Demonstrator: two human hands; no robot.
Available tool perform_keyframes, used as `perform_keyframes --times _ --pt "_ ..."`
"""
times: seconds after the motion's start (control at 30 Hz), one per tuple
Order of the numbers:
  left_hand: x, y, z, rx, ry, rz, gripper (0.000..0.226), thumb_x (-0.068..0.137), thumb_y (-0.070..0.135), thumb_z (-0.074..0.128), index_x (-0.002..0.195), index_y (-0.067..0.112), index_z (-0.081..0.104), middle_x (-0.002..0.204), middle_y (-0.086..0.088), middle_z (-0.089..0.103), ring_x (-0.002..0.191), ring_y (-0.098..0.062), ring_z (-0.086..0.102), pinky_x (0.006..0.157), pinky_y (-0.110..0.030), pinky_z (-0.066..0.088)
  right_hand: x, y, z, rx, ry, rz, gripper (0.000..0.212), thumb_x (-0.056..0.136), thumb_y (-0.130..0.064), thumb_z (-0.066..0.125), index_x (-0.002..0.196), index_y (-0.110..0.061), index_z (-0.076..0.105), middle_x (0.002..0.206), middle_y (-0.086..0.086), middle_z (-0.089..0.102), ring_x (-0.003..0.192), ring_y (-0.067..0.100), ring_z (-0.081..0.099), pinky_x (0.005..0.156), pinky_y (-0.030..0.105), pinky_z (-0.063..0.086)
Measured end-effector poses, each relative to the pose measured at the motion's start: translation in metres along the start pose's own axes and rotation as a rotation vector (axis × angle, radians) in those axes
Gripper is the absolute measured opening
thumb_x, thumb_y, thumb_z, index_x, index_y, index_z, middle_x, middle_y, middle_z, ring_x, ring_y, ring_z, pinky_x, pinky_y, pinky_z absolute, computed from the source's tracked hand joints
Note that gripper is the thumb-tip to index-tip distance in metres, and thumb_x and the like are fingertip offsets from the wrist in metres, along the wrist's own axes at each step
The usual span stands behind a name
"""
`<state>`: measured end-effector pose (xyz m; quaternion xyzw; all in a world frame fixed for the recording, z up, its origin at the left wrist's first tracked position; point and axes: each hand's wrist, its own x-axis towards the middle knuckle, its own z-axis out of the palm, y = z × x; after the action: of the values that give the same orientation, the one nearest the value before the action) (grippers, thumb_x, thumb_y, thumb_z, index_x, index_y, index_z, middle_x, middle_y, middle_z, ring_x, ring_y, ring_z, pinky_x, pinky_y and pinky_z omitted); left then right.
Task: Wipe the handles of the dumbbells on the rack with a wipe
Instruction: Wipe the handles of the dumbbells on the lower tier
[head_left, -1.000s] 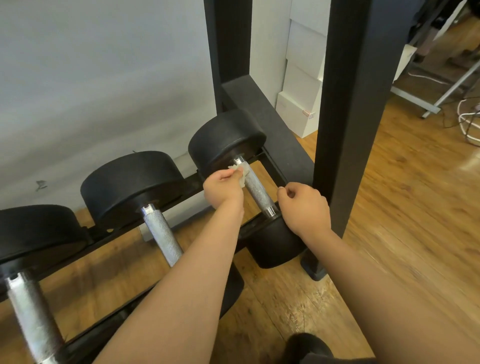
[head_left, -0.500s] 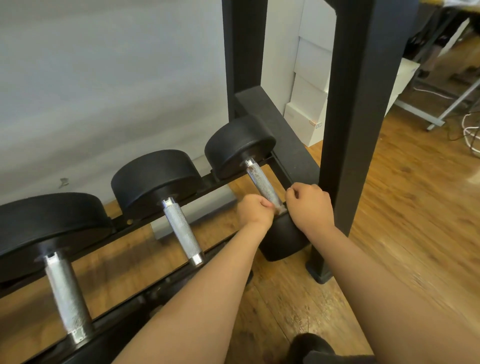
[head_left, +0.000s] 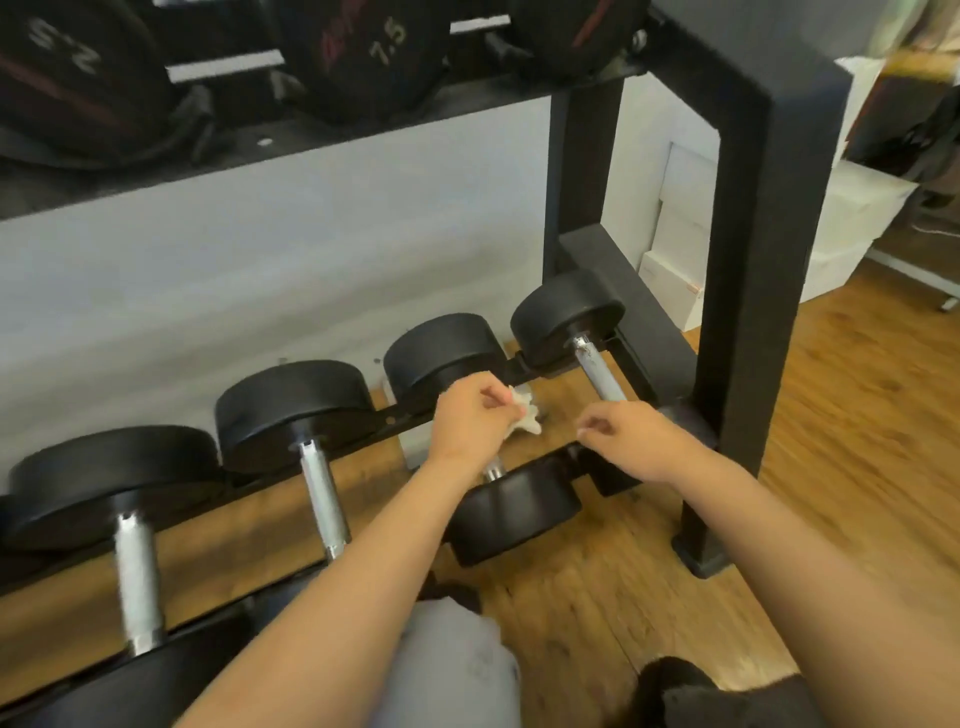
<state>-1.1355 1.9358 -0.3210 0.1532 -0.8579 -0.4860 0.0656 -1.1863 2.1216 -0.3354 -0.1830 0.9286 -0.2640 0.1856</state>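
Several black dumbbells with silver knurled handles lie on the lower rails of the black rack (head_left: 748, 270). My left hand (head_left: 470, 426) pinches a crumpled white wipe (head_left: 525, 415) and sits over the handle of the second dumbbell from the right (head_left: 441, 353). That handle is hidden except for its near end above the near head (head_left: 514, 514). My right hand (head_left: 623, 434) hangs with loosely curled fingers, holding nothing, over the near end of the rightmost dumbbell's handle (head_left: 597, 376). Two more handles (head_left: 322, 499) (head_left: 136, 582) lie bare to the left.
An upper shelf (head_left: 363, 140) carries larger dumbbells, one marked 7.5 (head_left: 382, 44). The rack's thick post stands just right of my right hand. White boxes (head_left: 675, 244) are stacked behind it by the wall. Wooden floor (head_left: 857, 441) stretches to the right. My knee (head_left: 452, 665) is below.
My left hand with the wipe has left the rightmost dumbbell's handle and moved left to its neighbour. My right hand has come off that dumbbell's near head. The view has pulled back.
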Motion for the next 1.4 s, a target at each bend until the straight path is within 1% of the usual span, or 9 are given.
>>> perform_keyframes --times 0.13,0.23,0.37,0.53,0.7,0.87,1.07,1.27,1.4 --pt "-0.045 -0.015 -0.054 0.071 0.014 0.059 0.007 0.086 0.013 0.072 0.081 0.012 0.067 0.092 0.002 0.069 0.092 -0.009 0.064 0.085 -0.024 0.051 -0.035 -0.044 0.006 0.043 0.013 -0.100 0.021 0.098 -0.031 0.052 0.116 -0.028 0.062 0.109 -0.008 0.063 0.104 0.011 0.058 0.092 0.027 0.047" --pt "-0.082 -0.019 -0.095 0.100 0.067 0.092 0.009 0.085 0.013 0.073 0.079 0.015 0.067 0.088 0.002 0.069 0.089 -0.010 0.064 0.078 -0.019 0.049 -0.063 -0.077 0.022 0.058 0.043 -0.160 0.022 0.098 -0.029 0.053 0.118 -0.029 0.061 0.112 -0.005 0.064 0.104 0.013 0.058 0.091 0.029 0.047" --pt "-0.133 -0.023 -0.150 0.119 0.127 0.120 0.008 0.086 0.012 0.072 0.081 0.015 0.066 0.088 0.000 0.070 0.086 -0.010 0.065 0.080 -0.023 0.052 -0.102 -0.126 0.051 0.065 0.046 -0.219 0.028 0.098 -0.026 0.053 0.125 -0.027 0.058 0.122 -0.002 0.061 0.110 0.015 0.057 0.097 0.031 0.046" --pt "-0.188 -0.045 -0.213 0.141 0.231 0.146 0.014 0.086 0.013 0.073 0.077 0.018 0.063 0.078 0.010 0.064 0.072 -0.001 0.059 0.064 -0.006 0.042 -0.135 -0.192 0.077 0.031 0.044 -0.330 0.034 0.098 -0.022 0.053 0.132 -0.026 0.054 0.135 -0.001 0.056 0.123 0.016 0.052 0.101 0.030 0.041" --pt "-0.220 -0.079 -0.252 0.107 0.317 0.080 0.012 0.086 0.015 0.073 0.080 0.020 0.064 0.088 0.005 0.068 0.081 -0.004 0.062 0.069 -0.012 0.042 -0.145 -0.247 0.105 -0.045 0.063 -0.445 0.035 0.096 -0.021 0.057 0.130 -0.024 0.056 0.132 -0.001 0.057 0.119 0.016 0.053 0.092 0.022 0.035" --pt "-0.213 -0.116 -0.270 0.006 0.415 -0.001 0.009 0.089 0.016 0.070 0.086 0.022 0.064 0.093 0.009 0.067 0.090 -0.003 0.063 0.073 -0.011 0.046 -0.127 -0.269 0.142 0.000 -0.009 -0.429 0.028 0.096 -0.024 0.057 0.124 -0.028 0.057 0.127 -0.004 0.059 0.113 0.010 0.053 0.090 0.022 0.039" --pt "-0.164 -0.153 -0.251 -0.069 0.411 -0.070 0.008 0.086 0.015 0.073 0.087 0.017 0.065 0.094 0.013 0.067 0.090 0.005 0.061 0.073 -0.006 0.047 -0.070 -0.267 0.168 0.032 -0.031 -0.410 0.021 0.096 -0.025 0.057 0.117 -0.030 0.059 0.123 -0.008 0.059 0.114 0.010 0.055 0.092 0.021 0.042" --pt "-0.097 -0.156 -0.241 -0.104 0.354 -0.164 0.014 0.084 0.013 0.075 0.082 0.022 0.064 0.094 0.011 0.070 0.093 0.000 0.064 0.081 -0.011 0.050 -0.002 -0.262 0.151 -0.020 -0.178 -0.369 0.027 0.097 -0.028 0.056 0.124 -0.030 0.059 0.129 -0.011 0.058 0.120 0.008 0.051 0.099 0.024 0.043" --pt "-0.084 -0.137 -0.257 -0.114 0.368 -0.232 0.018 0.083 0.010 0.076 0.079 0.023 0.064 0.091 0.011 0.071 0.089 0.001 0.065 0.079 -0.012 0.050 0.018 -0.280 0.122 -0.020 -0.244 -0.377 0.029 0.097 -0.027 0.056 0.126 -0.030 0.058 0.129 -0.011 0.058 0.120 0.008 0.051 0.098 0.024 0.042"
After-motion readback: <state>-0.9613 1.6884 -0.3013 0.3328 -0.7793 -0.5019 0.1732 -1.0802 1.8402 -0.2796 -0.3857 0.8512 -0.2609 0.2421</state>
